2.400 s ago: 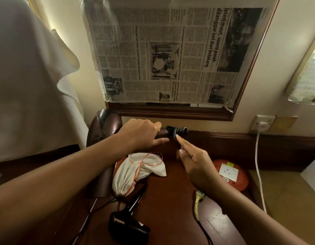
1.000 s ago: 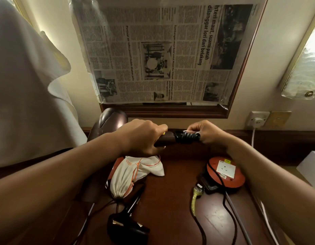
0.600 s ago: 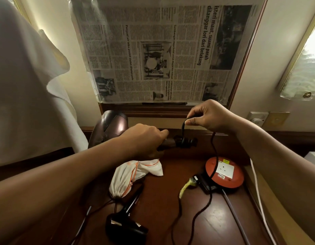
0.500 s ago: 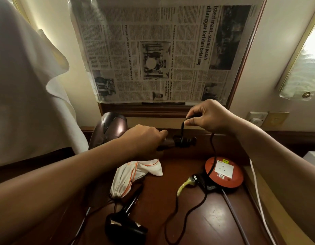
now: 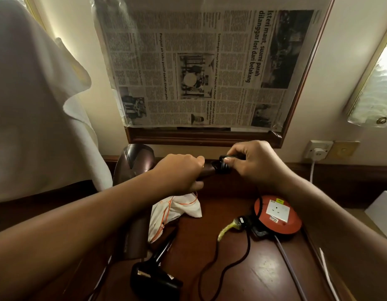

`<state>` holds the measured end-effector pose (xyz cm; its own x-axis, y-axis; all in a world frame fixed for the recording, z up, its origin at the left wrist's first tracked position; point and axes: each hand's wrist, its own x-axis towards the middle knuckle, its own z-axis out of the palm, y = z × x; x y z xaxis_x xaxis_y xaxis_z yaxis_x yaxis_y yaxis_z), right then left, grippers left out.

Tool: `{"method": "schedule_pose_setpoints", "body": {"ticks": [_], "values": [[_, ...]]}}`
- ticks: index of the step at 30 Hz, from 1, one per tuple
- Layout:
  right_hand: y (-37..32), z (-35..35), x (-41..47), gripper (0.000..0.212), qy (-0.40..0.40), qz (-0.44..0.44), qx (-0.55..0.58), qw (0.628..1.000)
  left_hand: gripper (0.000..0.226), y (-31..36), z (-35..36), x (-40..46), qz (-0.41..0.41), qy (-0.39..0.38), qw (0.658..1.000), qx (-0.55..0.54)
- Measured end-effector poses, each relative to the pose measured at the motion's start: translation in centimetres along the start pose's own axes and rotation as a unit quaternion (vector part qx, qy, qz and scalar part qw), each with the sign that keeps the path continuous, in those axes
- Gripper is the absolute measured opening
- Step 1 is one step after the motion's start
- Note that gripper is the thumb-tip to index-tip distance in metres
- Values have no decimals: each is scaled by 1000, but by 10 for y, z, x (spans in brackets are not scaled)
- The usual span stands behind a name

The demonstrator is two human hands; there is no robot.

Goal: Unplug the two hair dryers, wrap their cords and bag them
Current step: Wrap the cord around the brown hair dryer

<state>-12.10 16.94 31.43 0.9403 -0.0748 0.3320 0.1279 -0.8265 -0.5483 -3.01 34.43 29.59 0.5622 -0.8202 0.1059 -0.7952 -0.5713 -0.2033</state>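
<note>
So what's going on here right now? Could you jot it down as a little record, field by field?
left hand: grips the handle of the brown hair dryer, held above the desk
right hand: holds the black cord coiled at the handle's end
cord slack: hangs down and trails over the wooden desk
black hair dryer: lies on the desk, untouched
white bag: with orange drawstring, lies crumpled, nothing bagged yet
red extension reel: on the desk, a black plug beside it
</note>
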Motion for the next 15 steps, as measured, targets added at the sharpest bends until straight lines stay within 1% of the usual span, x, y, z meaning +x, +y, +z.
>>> {"method": "schedule_pose_setpoints", "body": {"ticks": [2, 6, 9, 12, 15], "values": [[-4, 8, -13, 15, 9, 12, 22, 1000, 43, 0, 0, 2, -13, -8, 1000, -9], [-2, 37, -37, 27, 18, 62, 159, 985, 47, -2, -2, 5, -36, -24, 999, -4], [2, 58, -47, 33, 54, 85, 198, 975, 48, -1, -4, 7, -32, -22, 999, 0], [-1, 71, -54, 29, 86, 80, 247, 962, 47, 3, -6, 9, -32, -13, 999, -10], [-1, 79, -60, 21, 77, 91, 327, 937, 46, 5, -8, 10, -29, -12, 999, -28]]}}
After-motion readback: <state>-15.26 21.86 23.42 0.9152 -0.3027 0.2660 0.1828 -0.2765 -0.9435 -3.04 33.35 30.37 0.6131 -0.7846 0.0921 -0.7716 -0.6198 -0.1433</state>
